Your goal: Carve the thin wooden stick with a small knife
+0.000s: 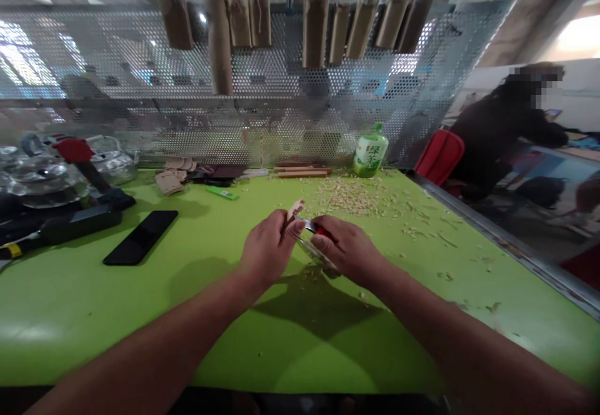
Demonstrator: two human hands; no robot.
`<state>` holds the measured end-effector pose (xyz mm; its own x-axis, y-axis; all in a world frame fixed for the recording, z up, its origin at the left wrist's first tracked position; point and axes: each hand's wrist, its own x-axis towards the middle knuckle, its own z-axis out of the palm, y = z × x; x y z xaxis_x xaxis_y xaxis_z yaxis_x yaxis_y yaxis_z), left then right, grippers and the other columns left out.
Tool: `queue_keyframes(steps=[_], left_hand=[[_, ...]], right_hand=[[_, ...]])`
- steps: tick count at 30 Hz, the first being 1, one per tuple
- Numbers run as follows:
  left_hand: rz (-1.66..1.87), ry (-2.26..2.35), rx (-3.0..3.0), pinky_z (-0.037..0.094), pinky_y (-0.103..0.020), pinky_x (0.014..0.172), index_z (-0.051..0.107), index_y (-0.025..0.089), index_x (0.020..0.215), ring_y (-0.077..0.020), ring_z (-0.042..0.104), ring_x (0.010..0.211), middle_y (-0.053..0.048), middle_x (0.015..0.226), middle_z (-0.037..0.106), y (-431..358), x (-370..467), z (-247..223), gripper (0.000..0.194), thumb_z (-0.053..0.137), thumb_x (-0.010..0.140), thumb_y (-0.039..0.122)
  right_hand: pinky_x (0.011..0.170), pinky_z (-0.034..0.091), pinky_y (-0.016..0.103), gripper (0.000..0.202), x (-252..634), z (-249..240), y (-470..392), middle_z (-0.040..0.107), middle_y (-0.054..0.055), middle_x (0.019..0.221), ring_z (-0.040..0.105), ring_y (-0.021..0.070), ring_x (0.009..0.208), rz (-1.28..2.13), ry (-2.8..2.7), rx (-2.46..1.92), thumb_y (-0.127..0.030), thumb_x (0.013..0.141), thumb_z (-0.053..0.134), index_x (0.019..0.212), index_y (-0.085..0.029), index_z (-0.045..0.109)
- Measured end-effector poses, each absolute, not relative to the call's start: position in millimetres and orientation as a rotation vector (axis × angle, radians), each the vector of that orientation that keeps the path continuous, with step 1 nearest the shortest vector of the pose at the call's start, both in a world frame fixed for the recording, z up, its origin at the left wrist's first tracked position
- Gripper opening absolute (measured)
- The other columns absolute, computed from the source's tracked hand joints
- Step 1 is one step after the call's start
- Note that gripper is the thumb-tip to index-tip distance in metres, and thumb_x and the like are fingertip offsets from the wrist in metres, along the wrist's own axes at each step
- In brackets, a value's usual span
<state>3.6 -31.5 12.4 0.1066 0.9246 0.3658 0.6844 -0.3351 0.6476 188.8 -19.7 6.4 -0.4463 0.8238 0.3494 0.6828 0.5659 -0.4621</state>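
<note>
My left hand (268, 244) is closed around a small piece of pale wood (295, 209), whose upper end sticks out above the fingers. In my right hand (347, 247) is a knife with a red handle (324, 234). Its short metal blade (309, 225) points left and meets the wood by my left thumb. Both hands are above the green tabletop (225, 340). Below them lie a few shavings and a thin object that I cannot make out, partly hidden by my right hand.
A black phone (141, 237) lies left, near a dark tool with a red end (75, 150) and glass pots (44, 180). Behind are wood shavings (351, 195), a green bottle (370, 151), sticks (302, 172) and a green cutter (222, 193). A person (501, 121) sits at right.
</note>
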Motion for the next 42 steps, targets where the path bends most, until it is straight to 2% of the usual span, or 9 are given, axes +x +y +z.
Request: queue_keyframes(steps=[2,4,14,20,26,32,42], left_hand=[[1.047,1.573,2.115,0.025,-0.024,0.051,0.048,0.019,0.081,-0.0124,0.045,0.058,0.002,0.066,0.051,-30,2,12,0.044,0.036,0.094,0.059],[1.035,1.540,2.154,0.025,-0.024,0.051,0.048,0.019,0.081,-0.0122,0.045,0.058,0.002,0.066,0.051,-30,1,11,0.046,0.035,0.094,0.061],[0.984,1.511,2.223,0.024,-0.024,0.051,0.046,0.019,0.076,-0.0106,0.039,0.054,0.004,0.062,0.045,-29,0,8,0.051,0.041,0.087,0.069],[0.998,1.505,2.218,0.024,-0.024,0.051,0.046,0.019,0.076,-0.0107,0.040,0.055,0.004,0.062,0.046,-30,0,11,0.050,0.041,0.089,0.066],[1.011,1.524,2.159,0.022,-0.023,0.050,0.049,0.018,0.078,-0.0108,0.040,0.054,0.003,0.062,0.047,-32,1,12,0.051,0.040,0.089,0.067],[1.013,1.508,2.089,0.022,-0.023,0.050,0.051,0.018,0.080,-0.0111,0.041,0.054,0.003,0.063,0.048,-33,2,11,0.052,0.038,0.089,0.067],[1.029,1.513,2.102,0.026,-0.024,0.050,0.051,0.018,0.080,-0.0119,0.044,0.057,0.002,0.065,0.052,-33,2,11,0.052,0.037,0.090,0.066]], right_hand=[[0.058,0.038,0.027,0.049,197,10,-12,0.060,0.005,0.079,0.053,0.0151,0.066,0.699,-2.232,-1.123,-0.058,0.096,0.035,0.096,-0.016,0.060],[0.060,0.040,0.027,0.044,202,12,-7,0.060,0.004,0.079,0.054,0.0148,0.067,0.843,-2.220,-1.038,-0.055,0.095,0.040,0.094,-0.016,0.061],[0.056,0.034,0.026,0.046,198,9,-11,0.056,0.003,0.070,0.050,0.0137,0.063,0.671,-2.246,-1.014,-0.058,0.092,0.041,0.082,-0.016,0.058],[0.056,0.035,0.025,0.042,195,9,-14,0.055,0.002,0.071,0.049,0.0135,0.064,0.777,-2.197,-1.026,-0.054,0.094,0.042,0.084,-0.017,0.058],[0.057,0.033,0.026,0.042,192,8,-18,0.055,0.002,0.070,0.050,0.0143,0.063,0.588,-2.213,-1.175,-0.055,0.095,0.039,0.085,-0.018,0.056],[0.053,0.025,0.024,0.041,190,10,-22,0.054,0.001,0.065,0.046,0.0117,0.055,0.321,-2.230,-1.261,-0.055,0.095,0.038,0.078,-0.019,0.051],[0.053,0.017,0.026,0.043,190,5,-27,0.055,0.002,0.068,0.039,0.0113,0.054,-0.002,-2.224,-1.254,-0.055,0.096,0.037,0.084,-0.018,0.056]])
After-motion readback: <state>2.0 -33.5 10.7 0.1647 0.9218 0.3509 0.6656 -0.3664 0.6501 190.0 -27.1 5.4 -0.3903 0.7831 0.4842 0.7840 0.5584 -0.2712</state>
